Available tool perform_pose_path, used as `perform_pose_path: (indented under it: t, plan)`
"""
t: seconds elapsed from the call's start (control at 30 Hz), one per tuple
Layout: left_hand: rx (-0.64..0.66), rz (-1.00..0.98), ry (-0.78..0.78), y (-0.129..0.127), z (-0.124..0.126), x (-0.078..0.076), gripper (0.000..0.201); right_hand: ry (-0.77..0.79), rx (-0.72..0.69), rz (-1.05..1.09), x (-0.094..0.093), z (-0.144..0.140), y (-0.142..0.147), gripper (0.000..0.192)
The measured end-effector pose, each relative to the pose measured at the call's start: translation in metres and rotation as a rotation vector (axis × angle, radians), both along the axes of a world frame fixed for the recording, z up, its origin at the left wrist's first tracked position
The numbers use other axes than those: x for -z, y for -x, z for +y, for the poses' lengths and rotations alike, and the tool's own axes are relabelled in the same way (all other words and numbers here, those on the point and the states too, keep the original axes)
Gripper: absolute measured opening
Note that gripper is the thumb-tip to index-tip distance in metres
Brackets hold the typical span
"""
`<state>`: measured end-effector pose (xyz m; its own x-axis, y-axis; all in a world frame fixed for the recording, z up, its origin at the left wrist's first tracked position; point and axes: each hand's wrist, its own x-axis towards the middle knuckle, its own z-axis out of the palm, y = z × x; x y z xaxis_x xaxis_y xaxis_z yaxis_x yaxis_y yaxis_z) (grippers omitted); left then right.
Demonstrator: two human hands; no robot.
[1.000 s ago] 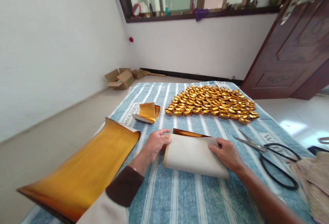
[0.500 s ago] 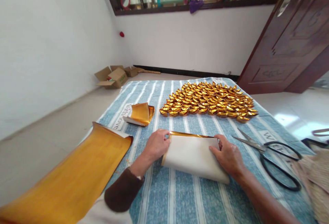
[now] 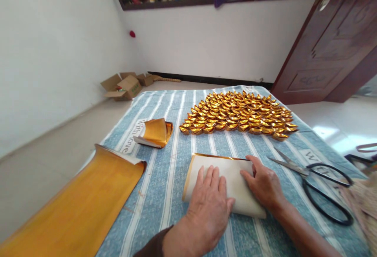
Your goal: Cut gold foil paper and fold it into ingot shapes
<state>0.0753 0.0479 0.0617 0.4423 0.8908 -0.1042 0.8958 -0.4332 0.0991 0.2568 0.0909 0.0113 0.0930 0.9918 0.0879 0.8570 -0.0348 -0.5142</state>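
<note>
scissors (image 3: 315, 180) close right, gold ingots (image 3: 238, 113) beyond, bare cloth (image 3: 167, 170) left

Left hand (image 3: 209, 204) moved from the edge onto folded paper (image 3: 232, 170).

A blue striped cloth (image 3: 176, 225) carries folded paper (image 3: 224, 170), gold sheets (image 3: 82, 206), ingots (image 3: 238, 113) and scissors (image 3: 318, 182).

The gold sheet (image 3: 73, 206) (lower left) runs off the picture's bottom edge.
</note>
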Motion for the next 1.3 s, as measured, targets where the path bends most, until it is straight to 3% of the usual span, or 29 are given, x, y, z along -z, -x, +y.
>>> perform_pose_path:
  t: [0.33, 0.6, 0.93, 1.3]
  plan:
    - [-0.012, -0.107, 0.22, 0.011, 0.006, 0.008, 0.058, -0.021, 0.008, 0.02, 0.001, 0.001, -0.001, 0.036]
    - [-0.044, -0.139, 0.217, 0.014, 0.003, 0.019, 0.063, -0.078, 0.034, -0.028, 0.006, 0.001, -0.001, 0.037]
    - [-0.049, -0.129, 0.174, 0.014, 0.002, 0.026, 0.067, -0.131, -0.025, -0.298, 0.008, -0.003, -0.002, 0.02]
    - [-0.04, -0.114, 0.202, 0.012, 0.004, 0.02, 0.068, -0.151, -0.034, -0.463, 0.002, -0.006, 0.0, 0.02]
